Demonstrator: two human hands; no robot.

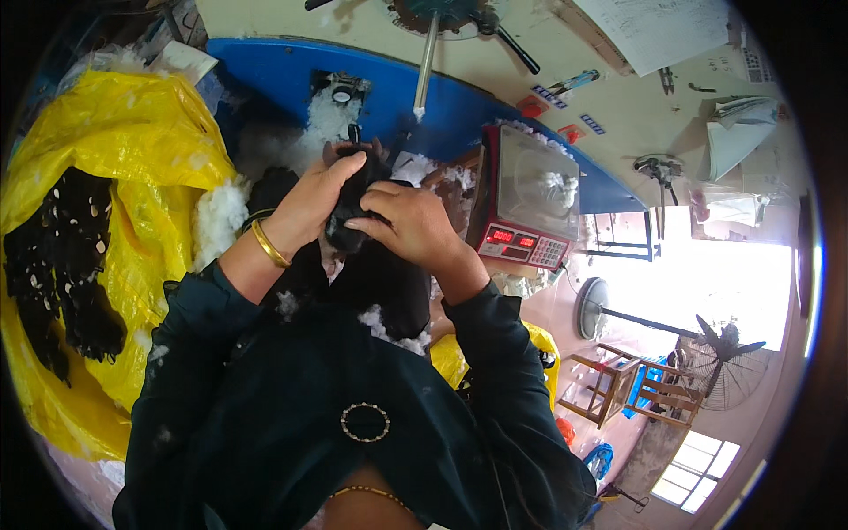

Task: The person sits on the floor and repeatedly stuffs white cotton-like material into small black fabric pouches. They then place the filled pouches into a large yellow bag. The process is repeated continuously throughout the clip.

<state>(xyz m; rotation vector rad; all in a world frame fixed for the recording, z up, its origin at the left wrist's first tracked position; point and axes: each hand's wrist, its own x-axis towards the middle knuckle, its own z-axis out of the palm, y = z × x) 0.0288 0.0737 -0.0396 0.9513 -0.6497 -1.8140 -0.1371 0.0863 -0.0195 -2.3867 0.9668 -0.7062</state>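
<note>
A small black plush piece (350, 200) is held in front of my body, above my lap. My left hand (311, 196) wraps round its left side, thumb laid along the top. The curled fingers of my right hand (408, 217) pinch its right side. A thin black loop stands up from its far end. Beyond the hands, a metal nozzle tube (427, 75) points down toward them, its tip dusted with white fluff. White stuffing (334, 119) clings to the blue panel (265, 66) just past my left hand. My fingertips partly hide the piece.
To my left a yellow woven sack (159, 141) holds black plush pieces (79, 256) flecked with fluff. A red weighing scale (534, 199) stands right of my hands. Scissors (574, 82) and papers (658, 31) lie on the worktop. Farther right are wooden stools (601, 389) and a standing fan (720, 358).
</note>
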